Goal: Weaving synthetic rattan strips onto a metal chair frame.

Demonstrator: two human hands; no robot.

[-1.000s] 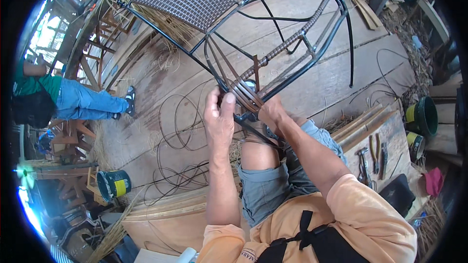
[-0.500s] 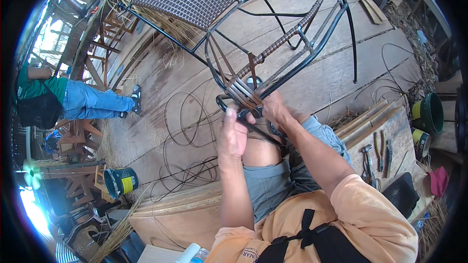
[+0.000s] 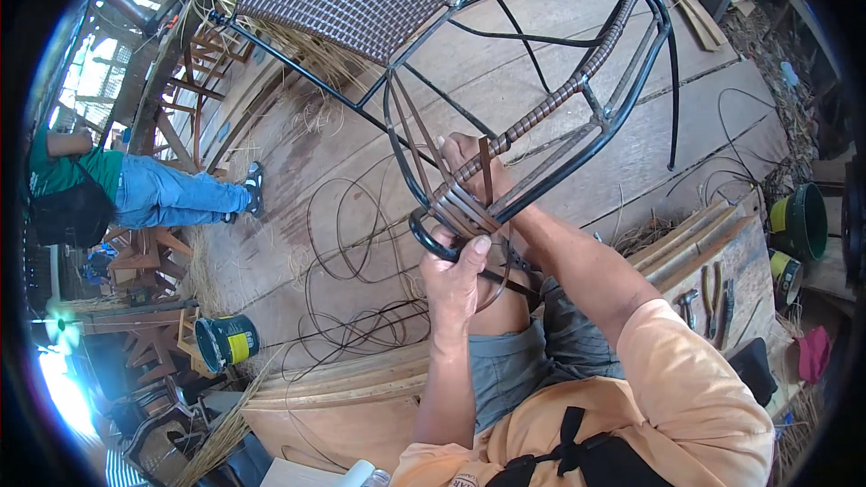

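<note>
A black metal chair frame point(image 3: 603, 131) leans over my lap, with a brown woven panel point(image 3: 338, 0) at its far end. Brown flat strips point(image 3: 462, 211) wind side by side round the near corner of the frame. My left hand point(image 3: 451, 287) is closed on that corner, its thumb pressed against the wound strips. My right hand point(image 3: 465, 151) reaches beneath the strip-wrapped rail point(image 3: 577, 77), its curled fingers showing on the far side. The rail partly covers it, and what it holds is hidden. Beside it a short strip end point(image 3: 486, 169) sticks up.
Loose coils of dark strip point(image 3: 361, 325) lie on the floor at left. A person in blue jeans point(image 3: 171, 188) stands beyond. Hand tools point(image 3: 713, 307) rest on a wooden bench at right. Green buckets point(image 3: 225, 341) stand on both sides.
My right hand has gone from the near corner to beneath the wrapped rail. My left hand, open before, has closed on the frame corner. The chair frame has shifted slightly right.
</note>
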